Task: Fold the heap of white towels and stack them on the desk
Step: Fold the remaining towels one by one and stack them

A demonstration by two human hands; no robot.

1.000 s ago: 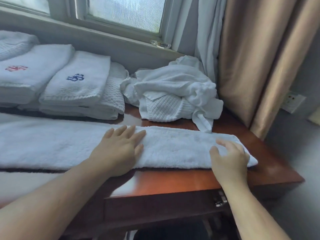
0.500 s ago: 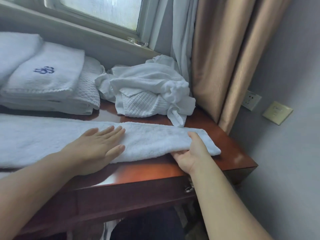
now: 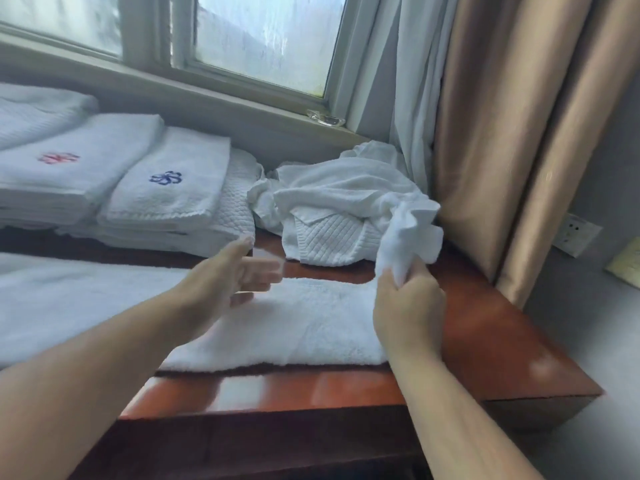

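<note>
Long towel (image 3: 304, 330) on bench (image 3: 502, 341): soft, limp, likely light; right hand (image 3: 408, 303) clutches bunched right end; left hand (image 3: 221, 282) outstretched, empty.

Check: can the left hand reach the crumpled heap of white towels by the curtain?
Probably yes. The left hand is open and empty, with only bare red-brown desk between it and the crumpled white towel heap. The white towel end in the right hand screens just the heap's right side.
</note>
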